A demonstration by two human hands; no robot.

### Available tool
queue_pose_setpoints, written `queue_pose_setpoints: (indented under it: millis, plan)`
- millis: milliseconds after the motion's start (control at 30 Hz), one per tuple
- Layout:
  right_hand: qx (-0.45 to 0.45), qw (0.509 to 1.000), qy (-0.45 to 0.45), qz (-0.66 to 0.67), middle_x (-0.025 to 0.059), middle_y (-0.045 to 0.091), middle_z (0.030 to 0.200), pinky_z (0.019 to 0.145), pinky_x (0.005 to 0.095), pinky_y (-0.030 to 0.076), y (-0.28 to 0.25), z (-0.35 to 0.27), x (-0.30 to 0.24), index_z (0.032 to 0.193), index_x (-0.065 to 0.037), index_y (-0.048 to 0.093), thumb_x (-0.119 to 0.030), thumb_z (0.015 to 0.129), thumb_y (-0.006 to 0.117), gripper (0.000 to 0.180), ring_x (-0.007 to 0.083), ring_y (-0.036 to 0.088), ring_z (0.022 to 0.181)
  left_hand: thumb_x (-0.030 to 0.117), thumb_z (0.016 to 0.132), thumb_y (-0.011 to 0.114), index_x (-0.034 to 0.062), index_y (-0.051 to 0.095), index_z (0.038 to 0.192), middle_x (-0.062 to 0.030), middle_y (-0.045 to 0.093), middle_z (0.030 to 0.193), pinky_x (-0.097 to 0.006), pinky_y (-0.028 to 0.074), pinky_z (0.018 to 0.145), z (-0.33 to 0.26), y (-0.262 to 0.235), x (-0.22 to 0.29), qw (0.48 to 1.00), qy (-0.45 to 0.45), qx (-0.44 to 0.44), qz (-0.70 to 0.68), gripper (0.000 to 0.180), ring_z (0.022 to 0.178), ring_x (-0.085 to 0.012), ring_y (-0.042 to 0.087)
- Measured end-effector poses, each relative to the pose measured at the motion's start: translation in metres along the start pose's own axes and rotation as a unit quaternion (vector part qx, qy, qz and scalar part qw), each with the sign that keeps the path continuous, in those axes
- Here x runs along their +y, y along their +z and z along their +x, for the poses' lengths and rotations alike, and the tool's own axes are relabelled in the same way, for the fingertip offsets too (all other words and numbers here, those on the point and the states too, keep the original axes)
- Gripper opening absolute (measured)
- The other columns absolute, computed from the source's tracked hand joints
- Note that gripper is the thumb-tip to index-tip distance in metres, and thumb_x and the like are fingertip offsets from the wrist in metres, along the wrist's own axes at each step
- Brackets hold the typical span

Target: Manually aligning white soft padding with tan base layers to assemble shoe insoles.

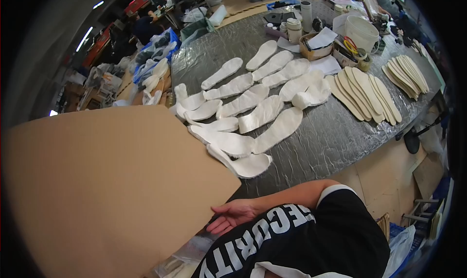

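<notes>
Far left: blue and clear plastic bags [158, 49] beside the table, more loose bags and clutter past them, one person in dark clothes [146, 29] beyond.

Near left: large brown cardboard sheet [112, 181], flat face in view, filling most of that side. Its right-hand corner overlaps the table [304, 166] in view, a dark grey wrinkled-topped one.

Left hand: out of view, can't tell its fingers.

Center: white padded insoles [279, 130] in loose rows, some overlapping. Nearest ones sit right along the sheet's edge in view; can't tell if they touch it.

Near center: right hand [236, 214], palm up, thumb apart from the fingers [221, 226], fingers extended and close together, not closed around anything. Sheet lies immediately left of the fingertips; thumb tip just overlaps its edge in view. Contact: can't tell. Bare forearm [292, 193] runs right to a black T-shirt [316, 234] with white print.

Far right of center: white jar [294, 31], open cardboard box [311, 53] with papers on it, white bucket [362, 32].

Right: fanned beige flat insoles [360, 91], then a smaller fanned stack [408, 74] further right.
</notes>
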State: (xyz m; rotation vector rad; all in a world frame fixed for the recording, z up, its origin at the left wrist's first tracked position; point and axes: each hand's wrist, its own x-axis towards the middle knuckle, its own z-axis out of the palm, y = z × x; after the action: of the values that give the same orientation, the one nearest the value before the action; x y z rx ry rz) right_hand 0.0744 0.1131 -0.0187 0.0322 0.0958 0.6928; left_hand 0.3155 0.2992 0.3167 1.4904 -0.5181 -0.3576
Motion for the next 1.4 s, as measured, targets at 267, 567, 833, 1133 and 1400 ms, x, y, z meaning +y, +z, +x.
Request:
queue_pose_setpoints:
  millis: [267, 567, 833, 1133, 1400]
  plan:
    - [-0.177, 0.974, 0.07, -0.124, 0.0211, 0.064, 0.11, 0.083, 0.0426, 0.055, 0.04, -0.01, 0.011, 0.125, 0.005, 0.047, -0.044, 0.098, 0.042, 0.056, 0.0311, 0.066, 0.097, 0.022, 0.096, 0.041, 0.0033, 0.058, 0.111, -0.0123, 0.065, 0.102, -0.032, 0.053, 0.078, -0.094, 0.043, 0.014, 0.997, 0.009, 0.057, 0.043, 0.03, 0.093, -0.024, 0.064]
    - [-0.298, 0.874, -0.327, -0.204, 0.0203, 0.053, 0.128, 0.098, 0.0469, 0.045, 0.051, -0.19, 0.031, 0.134, -0.002, 0.042, -0.041, 0.093, 0.053, 0.058, 0.0344, 0.056, 0.115, 0.022, 0.096, 0.042, 0.0031, 0.058, 0.111, -0.0123, 0.066, 0.102, -0.032, 0.053, 0.077, -0.098, 0.207, -0.01, 0.993, 0.023, -0.115, 0.005, 0.029, 0.092, -0.0236, 0.064]
    - [-0.167, 0.725, -0.614, -0.263, 0.0096, 0.048, 0.137, 0.1, 0.0448, 0.043, 0.013, -0.36, 0.121, 0.139, -0.008, 0.038, -0.035, 0.094, 0.056, 0.056, 0.0284, 0.05, 0.122, 0.023, 0.096, 0.043, 0.0029, 0.058, 0.111, -0.0122, 0.066, 0.102, -0.032, 0.054, 0.076, -0.094, 0.398, -0.045, 0.933, 0.034, -0.352, -0.074, 0.029, 0.092, -0.0233, 0.064]
    - [-0.003, 0.439, -0.891, -0.118, 0.0136, 0.046, 0.139, 0.109, 0.0488, 0.032, -0.022, -0.471, 0.258, 0.138, 0.001, 0.037, -0.014, 0.092, 0.052, 0.051, 0.0273, 0.044, 0.128, 0.023, 0.096, 0.045, 0.0026, 0.058, 0.111, -0.0122, 0.066, 0.102, -0.032, 0.054, 0.076, -0.102, 0.57, -0.079, 0.823, 0.005, -0.559, -0.1, 0.028, 0.092, -0.0229, 0.064]
    - [0.15, -0.014, -0.988, 0.019, 0.0148, 0.056, 0.126, 0.099, 0.0452, 0.045, -0.052, -0.471, 0.443, 0.129, 0.001, 0.045, -0.008, 0.085, 0.056, 0.046, 0.0293, 0.056, 0.115, 0.015, 0.093, 0.055, 0.0011, 0.056, 0.113, -0.0138, 0.066, 0.099, -0.034, 0.056, 0.07, -0.108, 0.67, -0.189, 0.718, -0.135, -0.682, -0.028, 0.024, 0.085, -0.0222, 0.066]
